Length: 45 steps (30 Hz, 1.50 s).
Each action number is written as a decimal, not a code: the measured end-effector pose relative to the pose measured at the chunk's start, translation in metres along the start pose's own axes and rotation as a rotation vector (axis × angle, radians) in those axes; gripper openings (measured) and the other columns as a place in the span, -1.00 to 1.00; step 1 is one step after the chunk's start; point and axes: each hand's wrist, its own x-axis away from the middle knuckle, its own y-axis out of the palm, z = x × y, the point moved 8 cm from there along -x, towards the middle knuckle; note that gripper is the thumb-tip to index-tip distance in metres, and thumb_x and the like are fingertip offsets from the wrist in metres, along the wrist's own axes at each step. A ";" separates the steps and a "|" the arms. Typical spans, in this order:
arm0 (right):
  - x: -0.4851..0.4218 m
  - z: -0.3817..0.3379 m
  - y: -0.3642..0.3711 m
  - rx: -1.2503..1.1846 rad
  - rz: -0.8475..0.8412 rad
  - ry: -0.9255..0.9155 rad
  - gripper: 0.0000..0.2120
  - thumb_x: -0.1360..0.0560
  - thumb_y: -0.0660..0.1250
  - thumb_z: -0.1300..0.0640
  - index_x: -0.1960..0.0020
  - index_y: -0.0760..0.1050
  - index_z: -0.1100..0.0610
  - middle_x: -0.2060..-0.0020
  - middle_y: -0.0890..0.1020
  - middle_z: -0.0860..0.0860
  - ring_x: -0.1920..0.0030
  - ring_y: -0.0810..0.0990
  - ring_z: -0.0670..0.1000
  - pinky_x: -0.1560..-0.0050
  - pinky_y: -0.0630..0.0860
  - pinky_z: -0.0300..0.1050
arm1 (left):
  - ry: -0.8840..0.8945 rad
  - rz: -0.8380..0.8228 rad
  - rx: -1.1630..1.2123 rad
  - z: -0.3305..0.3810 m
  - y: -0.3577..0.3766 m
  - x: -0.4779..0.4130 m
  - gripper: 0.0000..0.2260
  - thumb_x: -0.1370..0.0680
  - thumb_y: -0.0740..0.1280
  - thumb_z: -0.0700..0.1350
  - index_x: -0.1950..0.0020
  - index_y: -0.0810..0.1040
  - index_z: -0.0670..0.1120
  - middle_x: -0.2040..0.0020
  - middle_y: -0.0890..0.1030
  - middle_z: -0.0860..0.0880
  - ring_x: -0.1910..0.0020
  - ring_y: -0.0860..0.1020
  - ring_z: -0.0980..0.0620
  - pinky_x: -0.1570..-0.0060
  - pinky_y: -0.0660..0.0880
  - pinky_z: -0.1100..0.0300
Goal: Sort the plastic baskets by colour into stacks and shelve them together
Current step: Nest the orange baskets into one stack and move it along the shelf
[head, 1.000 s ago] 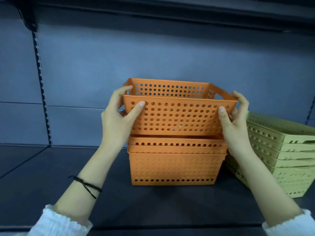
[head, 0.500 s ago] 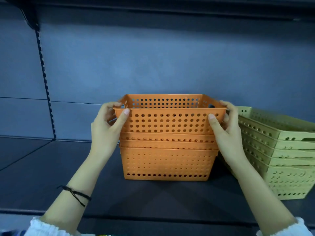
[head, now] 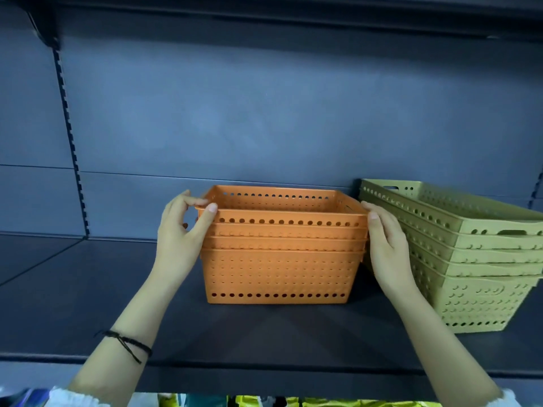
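Observation:
A stack of orange perforated baskets (head: pixel 279 271) stands on the dark shelf (head: pixel 88 289), in the middle. Its top orange basket (head: pixel 282 221) sits nested low in the stack, with only the rim band showing. My left hand (head: pixel 182 239) grips that basket's left rim, thumb on the front edge, fingers curled over the side. My right hand (head: pixel 388 248) holds its right end, thumb at the front corner. A stack of several green baskets (head: pixel 470 259) stands right beside the orange one, touching my right hand's back.
The grey back panel (head: pixel 264 113) rises behind the stacks, with a slotted upright (head: pixel 72 148) at the left. An upper shelf edge (head: pixel 293 16) hangs overhead. Shelf surface stretches left of the orange stack. Bright yellow goods (head: pixel 293 402) show below the shelf's front lip.
The top orange basket has gone down into the orange stack, from raised and tilted to fully nested. Both hands came down with it and still hold its ends.

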 end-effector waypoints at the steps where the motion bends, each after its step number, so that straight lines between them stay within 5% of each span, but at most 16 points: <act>1: -0.001 -0.001 -0.001 0.005 -0.004 0.013 -0.69 -0.67 0.09 0.09 -0.33 0.48 0.03 -0.32 0.49 -0.01 -0.34 0.39 -0.12 -0.44 0.26 -0.06 | -0.036 -0.027 0.040 -0.001 0.003 0.001 -0.96 -0.58 0.32 0.04 0.04 0.47 0.15 -0.21 0.55 0.14 -0.42 0.35 0.16 -0.22 0.34 0.18; 6: 0.027 -0.008 0.013 0.077 -0.054 0.055 -0.47 -0.62 0.17 -0.06 -0.55 0.13 -0.05 -0.52 0.14 0.01 -0.51 0.10 -0.04 -0.50 0.04 0.00 | -0.124 -0.091 0.161 -0.004 0.011 0.005 -0.94 -0.60 0.27 0.07 -0.01 0.40 0.15 -0.18 0.47 0.31 -0.33 0.38 0.25 -0.36 0.30 0.06; 10: 0.062 -0.009 0.050 0.085 -0.254 0.073 -0.29 -0.56 0.15 -0.22 -0.54 -0.20 -0.23 -0.48 -0.39 -0.25 -0.48 -0.35 -0.16 -0.46 -0.23 0.05 | -0.109 -0.098 0.129 0.005 0.011 0.008 -0.92 -0.60 0.29 0.04 0.02 0.40 0.12 -0.58 0.13 0.10 -0.54 0.02 0.28 -0.36 0.09 0.20; 12: 0.060 -0.003 0.057 0.063 -0.275 0.123 -0.29 -0.57 0.14 -0.19 -0.55 -0.24 -0.20 -0.44 -0.44 -0.28 -0.51 -0.37 -0.10 -0.47 -0.25 0.09 | -0.089 -0.128 0.172 0.007 0.010 0.012 -0.89 -0.58 0.31 0.08 0.06 0.39 0.13 -0.54 0.27 0.07 -0.53 0.05 0.32 -0.41 0.12 0.18; 16: 0.044 0.005 0.049 -0.074 -0.160 0.143 -0.30 -0.59 0.23 -0.06 -0.56 -0.13 -0.15 -0.55 -0.07 -0.18 -0.56 -0.06 -0.04 -0.54 -0.05 0.10 | -0.061 -0.112 0.212 0.010 0.002 0.018 -0.89 -0.57 0.34 -0.01 0.04 0.42 0.03 -0.17 0.49 0.32 -0.48 0.17 0.36 -0.45 0.20 0.16; 19: 0.035 0.013 0.041 -0.179 -0.073 0.176 -0.29 -0.56 0.31 -0.02 -0.54 -0.05 -0.17 -0.46 0.18 -0.06 -0.44 0.25 -0.02 -0.48 0.22 0.16 | -0.070 -0.073 0.247 0.011 -0.007 0.018 -0.91 -0.57 0.35 -0.06 0.07 0.45 0.02 -0.13 0.56 0.25 -0.45 0.22 0.40 -0.46 0.23 0.14; 22: 0.031 0.017 0.040 -0.180 -0.079 0.182 -0.27 -0.53 0.35 -0.05 -0.52 -0.02 -0.23 -0.37 0.30 -0.04 -0.34 0.34 0.01 -0.41 0.30 0.12 | -0.066 -0.043 0.329 0.005 -0.014 0.019 -0.92 -0.57 0.37 -0.04 0.03 0.48 0.09 -0.18 0.57 0.23 -0.45 0.25 0.37 -0.49 0.23 0.04; 26: 0.028 0.018 0.045 -0.228 -0.136 0.189 -0.14 -0.40 0.42 -0.21 -0.49 -0.08 -0.36 -0.45 0.26 -0.05 -0.47 0.20 0.02 -0.43 0.21 0.10 | -0.158 -0.048 0.310 -0.022 -0.010 0.041 -0.37 -0.39 0.39 0.27 -0.40 0.20 0.34 -0.56 0.16 0.14 -0.54 0.11 0.21 -0.46 0.15 0.12; 29: 0.031 0.018 0.058 -0.371 -0.227 0.214 -0.04 -0.34 0.45 -0.11 -0.52 -0.12 -0.29 -0.48 0.27 -0.06 -0.42 0.30 -0.11 -0.39 0.31 0.03 | -0.221 -0.169 0.311 -0.040 0.010 0.064 -0.09 -0.35 0.41 0.30 -0.54 -0.06 0.30 -0.49 0.28 0.21 -0.38 0.30 0.44 -0.29 0.33 0.34; 31: 0.035 0.017 0.065 -0.363 -0.231 0.186 -0.03 -0.33 0.46 -0.07 -0.54 -0.08 -0.24 -0.40 0.36 -0.12 -0.35 0.39 -0.17 -0.31 0.39 -0.03 | -0.228 -0.190 0.276 -0.046 0.016 0.068 -0.10 -0.38 0.40 0.23 -0.57 -0.08 0.24 -0.40 0.39 0.24 -0.25 0.44 0.44 -0.20 0.43 0.36; 35: 0.039 0.006 0.072 -0.380 -0.177 0.149 -0.12 -0.37 0.47 -0.02 -0.53 0.04 -0.19 -0.30 0.45 -0.21 -0.29 0.44 -0.25 -0.25 0.42 -0.13 | -0.231 -0.138 0.291 -0.051 0.001 0.061 -0.15 -0.39 0.38 0.25 -0.56 -0.01 0.26 -0.42 0.45 0.14 -0.34 0.46 0.22 -0.36 0.40 0.04; 45: 0.062 -0.112 0.134 -0.418 -0.067 -0.050 -0.39 -0.51 0.38 -0.03 -0.48 0.20 -0.12 -0.21 0.56 -0.21 -0.19 0.54 -0.26 -0.27 0.47 -0.05 | -0.134 0.004 0.275 -0.028 -0.134 0.029 -0.26 -0.40 0.33 0.29 -0.52 0.18 0.16 -0.28 0.56 0.22 -0.27 0.53 0.20 -0.26 0.46 0.06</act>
